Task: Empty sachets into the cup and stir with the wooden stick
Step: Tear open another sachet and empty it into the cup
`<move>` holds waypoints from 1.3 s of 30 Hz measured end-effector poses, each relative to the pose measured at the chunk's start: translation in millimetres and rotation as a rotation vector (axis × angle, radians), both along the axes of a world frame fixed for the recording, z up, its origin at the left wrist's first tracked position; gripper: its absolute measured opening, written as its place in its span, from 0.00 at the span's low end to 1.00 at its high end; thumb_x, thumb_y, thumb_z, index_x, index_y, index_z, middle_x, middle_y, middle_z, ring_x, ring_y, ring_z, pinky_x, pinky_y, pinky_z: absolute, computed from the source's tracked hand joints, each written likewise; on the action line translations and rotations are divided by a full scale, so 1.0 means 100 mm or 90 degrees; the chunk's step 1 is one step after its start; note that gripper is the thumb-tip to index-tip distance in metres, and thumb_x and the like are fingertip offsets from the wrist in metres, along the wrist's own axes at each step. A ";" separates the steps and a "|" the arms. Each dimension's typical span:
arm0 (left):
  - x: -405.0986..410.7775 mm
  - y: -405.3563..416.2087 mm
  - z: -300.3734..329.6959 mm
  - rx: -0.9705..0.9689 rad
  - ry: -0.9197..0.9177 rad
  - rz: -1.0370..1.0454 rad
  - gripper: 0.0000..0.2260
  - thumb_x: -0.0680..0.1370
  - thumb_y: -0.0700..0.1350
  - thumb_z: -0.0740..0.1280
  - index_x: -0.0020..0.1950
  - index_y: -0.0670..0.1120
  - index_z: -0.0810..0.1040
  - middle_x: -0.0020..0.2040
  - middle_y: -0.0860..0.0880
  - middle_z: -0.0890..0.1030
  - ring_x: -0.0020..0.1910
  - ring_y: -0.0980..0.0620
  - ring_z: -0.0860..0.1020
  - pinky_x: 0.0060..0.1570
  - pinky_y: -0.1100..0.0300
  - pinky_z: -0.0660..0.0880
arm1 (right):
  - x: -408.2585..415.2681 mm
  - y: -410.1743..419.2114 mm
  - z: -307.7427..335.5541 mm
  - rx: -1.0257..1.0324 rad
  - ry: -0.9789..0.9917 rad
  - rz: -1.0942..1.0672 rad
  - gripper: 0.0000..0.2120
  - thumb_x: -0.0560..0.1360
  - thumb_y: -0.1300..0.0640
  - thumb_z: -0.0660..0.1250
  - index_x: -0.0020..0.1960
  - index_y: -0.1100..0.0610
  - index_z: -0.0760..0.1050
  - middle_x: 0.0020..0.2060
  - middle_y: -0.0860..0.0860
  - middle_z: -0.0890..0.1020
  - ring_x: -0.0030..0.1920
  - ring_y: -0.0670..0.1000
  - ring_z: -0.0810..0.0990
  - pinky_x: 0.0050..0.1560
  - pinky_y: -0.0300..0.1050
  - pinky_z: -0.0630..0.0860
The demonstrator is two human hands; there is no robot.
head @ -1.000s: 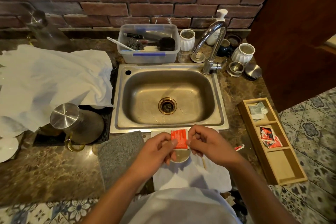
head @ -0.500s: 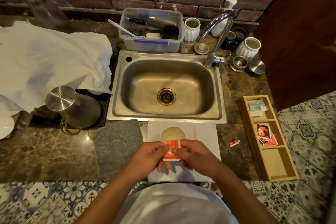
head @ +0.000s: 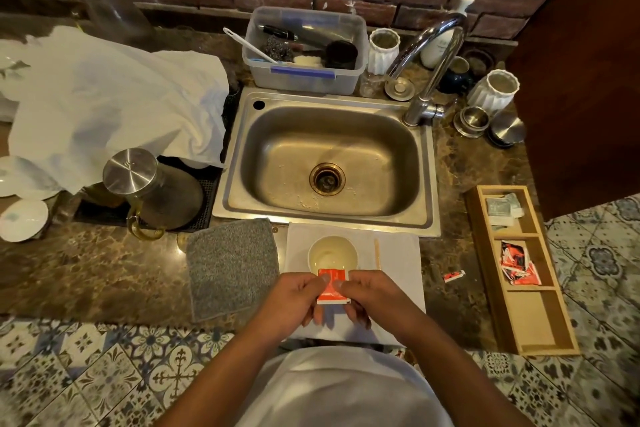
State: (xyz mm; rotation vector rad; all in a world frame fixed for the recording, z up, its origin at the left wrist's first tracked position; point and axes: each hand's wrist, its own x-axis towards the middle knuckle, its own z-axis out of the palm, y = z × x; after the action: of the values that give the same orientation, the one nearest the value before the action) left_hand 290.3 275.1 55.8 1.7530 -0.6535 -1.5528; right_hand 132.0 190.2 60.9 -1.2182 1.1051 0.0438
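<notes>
I see the marble counter (head: 86,274) running the full width, brick wall behind. Steel sink (head: 329,163) set in the middle, basin bare apart from some specks near the drain. White cloth (head: 114,104) heaped on the left, partly draped over a black mat where a steel-lidded jug (head: 152,184) stands. Clear plastic tub (head: 304,52) behind the sink holds a scourer, a white-handled brush and dark tools. Wooden tray (head: 519,267) at the right counter edge, three compartments: far one has pale sachets, middle one red sachets, near one has nothing in it. Grey pad (head: 232,267) lies just left of the white napkin (head: 398,260). Two white ribbed pots and small steel tins cluster by the tap, contents unclear.

Cup (head: 332,253) sits on the napkin, close to the sink's front rim, pale liquid inside. Wooden stick (head: 376,253) lies flat on the napkin just right of the cup, not touching it. My left hand (head: 294,298) and right hand (head: 374,295) both pinch the red sachet (head: 331,286), thumbs and forefingers closed on its side edges, held just in front of the cup's near rim. Torn red scrap (head: 454,276) lies on open counter between napkin and tray. Free room mostly on the counter left of the pad.
</notes>
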 end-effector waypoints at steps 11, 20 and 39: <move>0.01 -0.05 0.03 0.007 -0.001 0.020 0.21 0.82 0.47 0.64 0.31 0.40 0.77 0.24 0.44 0.77 0.19 0.53 0.68 0.24 0.65 0.66 | 0.02 -0.01 0.04 -0.006 -0.022 -0.025 0.18 0.82 0.52 0.65 0.35 0.55 0.80 0.24 0.51 0.78 0.28 0.51 0.75 0.34 0.44 0.74; 0.02 -0.04 0.04 0.016 0.001 0.007 0.21 0.83 0.48 0.63 0.32 0.40 0.78 0.24 0.45 0.77 0.20 0.54 0.68 0.24 0.64 0.66 | 0.03 0.01 0.03 -0.012 -0.009 -0.032 0.16 0.82 0.52 0.65 0.39 0.58 0.81 0.26 0.52 0.79 0.36 0.60 0.76 0.37 0.44 0.75; 0.02 -0.10 0.10 0.017 0.048 0.014 0.19 0.83 0.46 0.63 0.33 0.42 0.76 0.25 0.45 0.78 0.20 0.53 0.68 0.23 0.63 0.65 | 0.05 -0.08 0.04 -0.027 0.009 -0.029 0.16 0.82 0.51 0.66 0.37 0.57 0.78 0.24 0.49 0.77 0.26 0.48 0.75 0.33 0.41 0.74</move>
State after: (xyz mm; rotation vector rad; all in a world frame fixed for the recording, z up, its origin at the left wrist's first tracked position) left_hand 292.5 265.4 65.5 1.7068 -0.5762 -1.6108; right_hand 136.7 182.6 65.1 -1.2314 1.1508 -0.0066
